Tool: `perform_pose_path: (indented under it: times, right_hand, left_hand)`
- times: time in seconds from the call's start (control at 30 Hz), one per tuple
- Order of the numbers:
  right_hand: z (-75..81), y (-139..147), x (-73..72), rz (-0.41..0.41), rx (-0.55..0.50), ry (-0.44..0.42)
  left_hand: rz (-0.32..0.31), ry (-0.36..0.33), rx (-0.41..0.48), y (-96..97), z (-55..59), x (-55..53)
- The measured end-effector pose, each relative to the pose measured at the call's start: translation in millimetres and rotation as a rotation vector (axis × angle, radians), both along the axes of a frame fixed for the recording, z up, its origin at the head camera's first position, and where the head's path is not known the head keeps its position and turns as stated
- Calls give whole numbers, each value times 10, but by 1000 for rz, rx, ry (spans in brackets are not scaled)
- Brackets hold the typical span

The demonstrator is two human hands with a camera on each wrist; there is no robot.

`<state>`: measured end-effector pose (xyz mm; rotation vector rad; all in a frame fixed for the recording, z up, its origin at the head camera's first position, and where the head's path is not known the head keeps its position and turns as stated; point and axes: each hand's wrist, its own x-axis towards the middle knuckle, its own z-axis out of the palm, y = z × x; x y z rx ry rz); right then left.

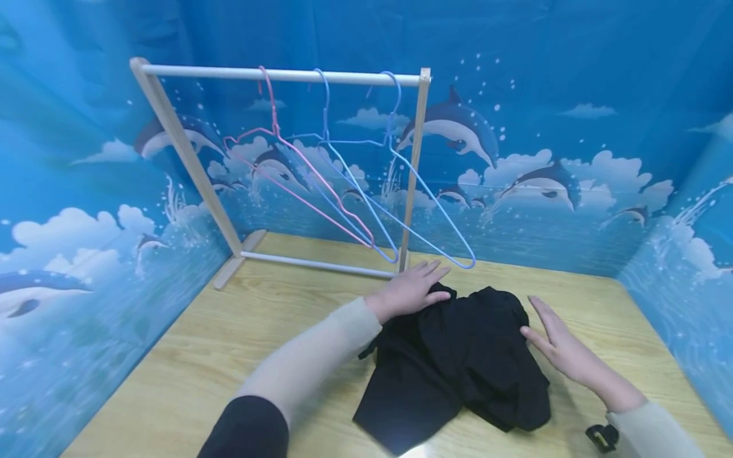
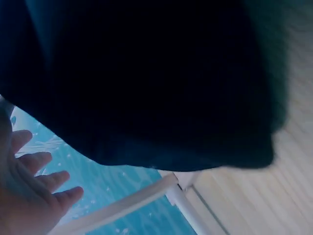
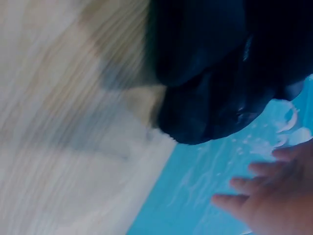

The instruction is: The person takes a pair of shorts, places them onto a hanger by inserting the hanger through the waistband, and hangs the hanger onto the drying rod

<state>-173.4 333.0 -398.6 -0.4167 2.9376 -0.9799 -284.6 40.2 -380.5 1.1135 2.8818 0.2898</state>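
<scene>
Black garment (image 1: pixel 464 350) is seen crumpled on the bench (image 1: pixel 286 331), lower right of centre in the head view. Its upper left edge is overlapped by the left hand (image 1: pixel 409 292), whose grip is released, fingers extended; whether cloth is touched there cannot be told. The right hand (image 1: pixel 564 346) is held just beside the garment's right edge, grip likewise released. From upper left to centre, a pink hanger (image 1: pixel 275 121) and two blue hangers (image 1: pixel 391 127) are hung on a rack (image 1: pixel 186 149). In the left wrist view, the upper middle is filled by the garment; straightened fingers are shown at lower left. In the right wrist view, the garment is seen at upper right, above the right hand.
</scene>
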Motion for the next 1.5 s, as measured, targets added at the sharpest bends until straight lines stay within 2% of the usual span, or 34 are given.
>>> perform_pose_path:
  times: [0.1,0.3,0.47,0.63,0.8,1.03,1.23,1.5]
  right_hand:
    - [-74,97,-116,-27,-39,-9]
    - [-175,199,-347,-27,-24,-25]
    - [-235,244,-493,-26,-69,-123]
    - [-305,265,-553,-36,-48,-196]
    - [-318,243,-593,-39,-21,-269]
    - [-344,220,-638,-12,-16,-401]
    - [-377,239,-653,8,-16,-424]
    - [-363,211,-662,-5,-28,-424]
  left_hand:
    - [27,-54,-3,130,-25,-94]
    - [94,-178,-26,301,-55,-268]
    - [130,-249,-13,358,-131,-404]
    - [144,-319,-9,371,-233,-509]
    - [116,-292,-19,425,-282,-569]
    - [68,-258,-136,560,-317,-540]
    - [34,-231,-220,579,-348,-494]
    - [12,-175,-255,551,-408,-495]
